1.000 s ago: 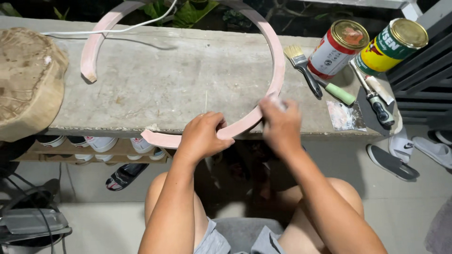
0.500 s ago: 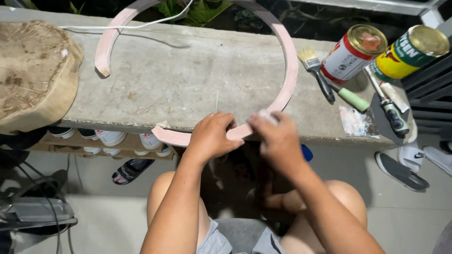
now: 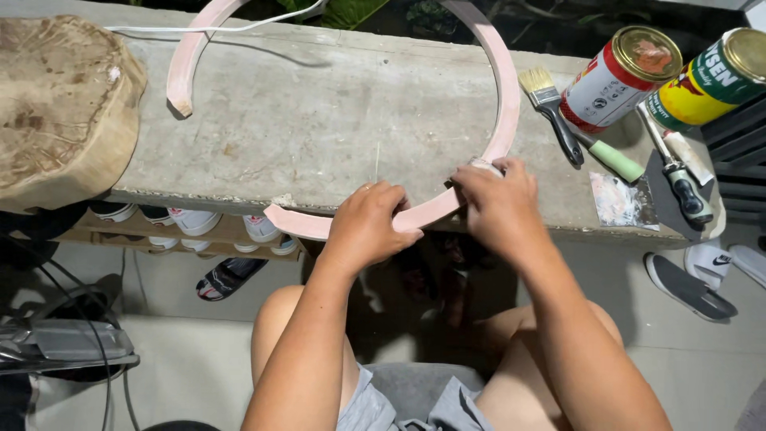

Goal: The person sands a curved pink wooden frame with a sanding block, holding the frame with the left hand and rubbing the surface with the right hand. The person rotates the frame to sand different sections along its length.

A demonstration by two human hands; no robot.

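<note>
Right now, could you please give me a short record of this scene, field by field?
Setting: concrete ledge, seen from above by a seated person
Left hand: grip closed over the near arc of a pink wooden ring
Right hand: pressing a small pale pad, mostly hidden, on the same ring
Ring: open-ended, lying flat on the ledge, near arc overhanging the edge
Right of ring: paintbrush, two tins, putty knife
Left: wood slab

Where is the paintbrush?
In the head view, the paintbrush lies on the concrete ledge at upper right, between the pink ring and the red-and-white can, beyond the right hand.
</note>
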